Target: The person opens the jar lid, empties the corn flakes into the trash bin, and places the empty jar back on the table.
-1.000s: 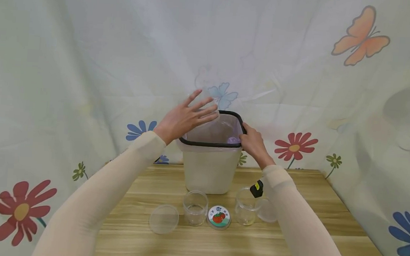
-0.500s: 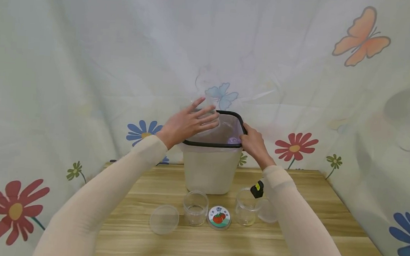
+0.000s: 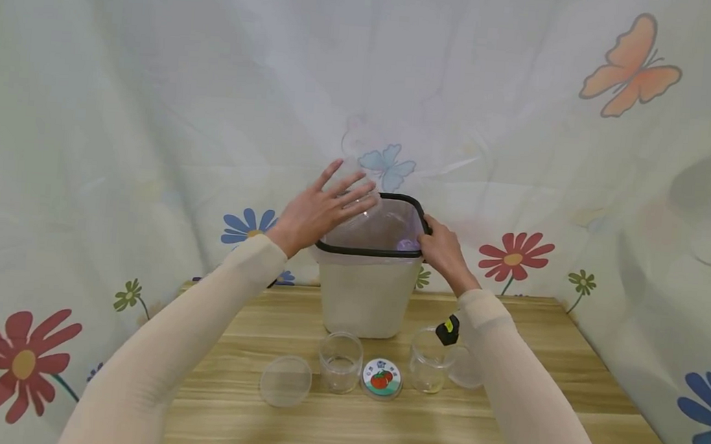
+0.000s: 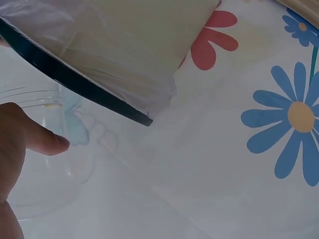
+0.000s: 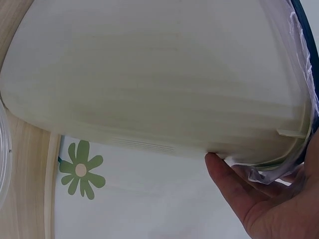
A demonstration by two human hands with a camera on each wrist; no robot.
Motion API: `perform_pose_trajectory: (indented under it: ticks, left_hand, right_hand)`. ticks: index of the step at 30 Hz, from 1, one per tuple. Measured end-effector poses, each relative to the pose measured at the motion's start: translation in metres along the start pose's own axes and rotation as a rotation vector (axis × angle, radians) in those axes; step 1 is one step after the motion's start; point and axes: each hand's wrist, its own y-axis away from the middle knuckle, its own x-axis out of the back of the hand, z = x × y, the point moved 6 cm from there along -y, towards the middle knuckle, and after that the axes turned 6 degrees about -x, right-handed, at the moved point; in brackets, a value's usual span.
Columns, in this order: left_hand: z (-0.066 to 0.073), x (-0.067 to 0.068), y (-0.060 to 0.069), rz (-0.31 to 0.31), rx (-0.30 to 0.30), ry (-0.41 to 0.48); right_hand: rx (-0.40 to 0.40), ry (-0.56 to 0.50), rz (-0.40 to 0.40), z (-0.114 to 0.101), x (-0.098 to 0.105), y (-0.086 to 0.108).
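A clear plastic jar [image 4: 47, 179] with a threaded neck is in my left hand [image 3: 319, 212], held above the left side of the bin's mouth. My thumb [image 4: 47, 141] presses its side in the left wrist view; in the head view spread fingers hide most of it. The cream trash bin [image 3: 365, 295] stands upright at the back of the table, with a black rim [image 3: 368, 252] and a thin plastic liner. My right hand [image 3: 446, 250] grips the bin's right rim, thumb against the outer wall. A purplish bunch of liner [image 3: 407, 244] lies just inside, beside that hand.
In front of the bin stand two clear jars [image 3: 340, 365] [image 3: 428, 371], with a tomato-printed lid [image 3: 381, 378] between them. One translucent lid [image 3: 285, 381] lies at left, another [image 3: 465, 369] beside my right sleeve. A flowered curtain [image 3: 215, 102] surrounds the wooden table [image 3: 340, 434].
My left hand dipped slightly towards the bin's mouth with the jar, then rose a little, fingers spreading wider. The right hand keeps its hold on the rim.
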Motion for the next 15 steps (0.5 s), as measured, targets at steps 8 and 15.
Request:
perform_pose_trajectory:
  ticks: [8,15]
  left_hand:
    - [-0.007,0.001,0.002,0.111,0.150,0.210]
    - [-0.008,0.001,0.002,0.171,0.234,0.349]
  right_hand:
    - [-0.016,0.026,0.024,0.003,0.003,-0.001]
    - [0.006,0.104,0.089,0.006,0.011,-0.001]
